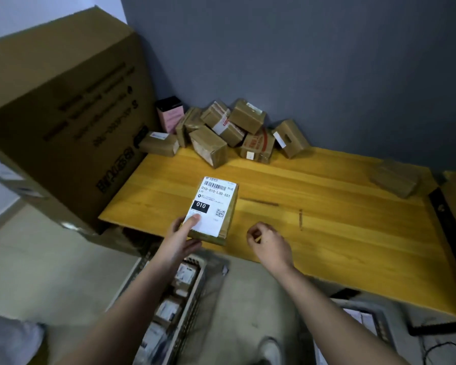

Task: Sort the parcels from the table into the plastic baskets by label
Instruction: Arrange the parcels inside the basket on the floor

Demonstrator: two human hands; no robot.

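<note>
My left hand (184, 234) grips the near end of a brown parcel (215, 206), thumb on its white label marked 010, over the front edge of the yellow wooden table (327, 219). To the right of that parcel my right hand (267, 242) hovers above the table edge with loosely curled fingers, holding nothing. Several more brown parcels (221, 133) are heaped at the back of the table against the wall. On the floor below, a grey plastic basket (195, 299) holds parcels, and a second basket (379, 322) sits at the lower right.
A big cardboard box (63, 114) stands left of the table. A pink box (170, 114) leans by the pile. One lone parcel (395, 177) lies at the table's far right. A dark grey wall backs the table. Cables run on the floor at lower right.
</note>
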